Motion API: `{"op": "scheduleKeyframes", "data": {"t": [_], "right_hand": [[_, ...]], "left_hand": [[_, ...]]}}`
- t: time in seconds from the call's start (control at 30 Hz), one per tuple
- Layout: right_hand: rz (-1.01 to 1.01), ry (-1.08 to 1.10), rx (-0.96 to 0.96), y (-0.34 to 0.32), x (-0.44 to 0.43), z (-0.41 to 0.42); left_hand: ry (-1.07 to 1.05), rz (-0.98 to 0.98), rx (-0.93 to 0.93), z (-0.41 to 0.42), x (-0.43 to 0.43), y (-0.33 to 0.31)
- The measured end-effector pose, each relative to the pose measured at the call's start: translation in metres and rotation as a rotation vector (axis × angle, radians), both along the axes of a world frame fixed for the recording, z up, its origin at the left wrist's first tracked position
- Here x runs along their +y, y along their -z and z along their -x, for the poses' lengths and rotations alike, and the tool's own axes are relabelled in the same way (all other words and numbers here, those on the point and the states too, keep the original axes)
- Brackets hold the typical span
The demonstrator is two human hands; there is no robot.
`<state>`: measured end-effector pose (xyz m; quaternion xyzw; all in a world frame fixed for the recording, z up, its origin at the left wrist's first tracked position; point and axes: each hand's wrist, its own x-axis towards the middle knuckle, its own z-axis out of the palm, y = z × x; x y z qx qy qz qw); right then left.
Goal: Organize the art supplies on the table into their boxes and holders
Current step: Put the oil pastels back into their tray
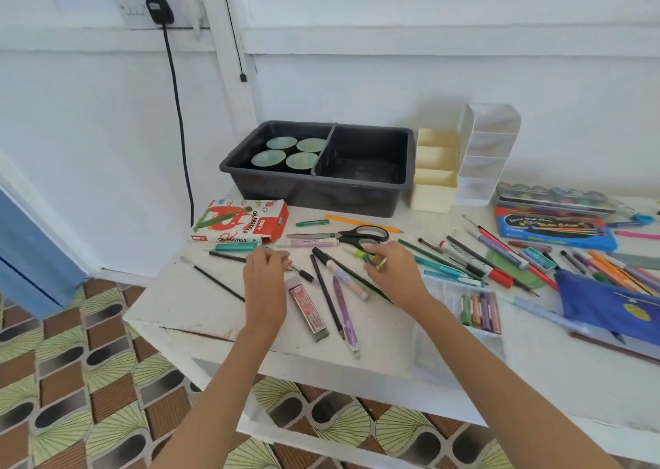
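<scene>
Scissors (344, 236) lie just beyond the right hand (393, 272), which pinches a small green stick (360, 254).

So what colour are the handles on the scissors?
The scissors have black handles with grey lining inside the loops; head view.

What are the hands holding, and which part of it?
The right hand pinches a green-yellow stick by one end. Whether the left hand holds the teal pen cannot be told.
</scene>
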<state>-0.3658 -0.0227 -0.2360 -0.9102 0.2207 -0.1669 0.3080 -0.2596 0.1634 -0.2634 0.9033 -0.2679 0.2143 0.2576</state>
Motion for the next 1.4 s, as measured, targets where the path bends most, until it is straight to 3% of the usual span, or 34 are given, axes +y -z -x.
{"op": "scheduleKeyframes", "data": {"t": [0.23,0.43,0.63,0.8,0.9,1.1,1.4], "right_hand": [[-0.306,0.138,-0.2,-0.026,-0.023,0.047],[-0.364,0.314,-0.31,-0.026,-0.048,0.096],[-0.273,0.308,-0.289,-0.01,-0.047,0.134],[0.229,0.202,-0.178,0.014,-0.04,0.145],[0.39,0.167,-0.126,0.025,-0.039,0.148],[0.51,0.187,-0.069,0.034,-0.037,0.156],[0.513,0.188,0.05,0.039,-0.037,0.152]], "left_hand": [[0.194,0.425,0.364,0.045,-0.045,-0.037],[0.412,0.628,0.603,0.095,-0.083,-0.044],[0.553,0.674,0.646,0.135,-0.109,-0.038],[0.599,0.702,0.686,0.147,-0.12,-0.029],[0.582,0.704,0.724,0.149,-0.123,-0.026],[0.612,0.663,0.751,0.147,-0.125,-0.015],[0.692,0.606,0.789,0.152,-0.127,0.004]]}}
